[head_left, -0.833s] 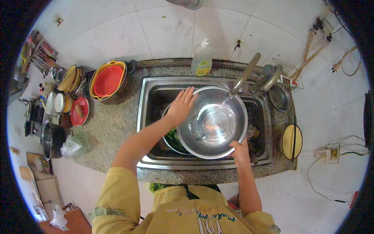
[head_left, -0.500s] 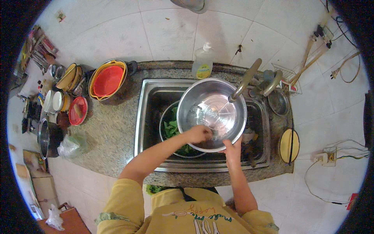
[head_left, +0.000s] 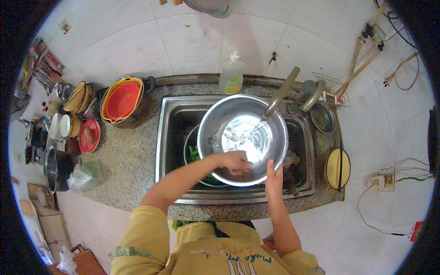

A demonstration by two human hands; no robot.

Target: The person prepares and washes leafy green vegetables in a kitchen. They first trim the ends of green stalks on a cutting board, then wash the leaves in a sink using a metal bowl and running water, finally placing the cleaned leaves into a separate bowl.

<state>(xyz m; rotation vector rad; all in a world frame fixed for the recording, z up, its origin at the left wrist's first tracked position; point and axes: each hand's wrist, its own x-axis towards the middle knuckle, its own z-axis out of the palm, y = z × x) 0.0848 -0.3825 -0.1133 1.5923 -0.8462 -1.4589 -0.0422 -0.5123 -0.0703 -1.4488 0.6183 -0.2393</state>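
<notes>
Left hand (head_left: pixel 234 161) rubs inside the bowl (head_left: pixel 243 137), fingers curled; right hand (head_left: pixel 274 176) grips its near rim. Wet steel could slip, spilling water.

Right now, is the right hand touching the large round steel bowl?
Touching. The head view shows the right hand gripping the near rim of the large round steel bowl.

Glossy steel bowl (head_left: pixel 243 137) and metal sink (head_left: pixel 174 114) — speckled stone counter (head_left: pixel 123 160), smooth wall tiles (head_left: pixel 183 41).
</notes>
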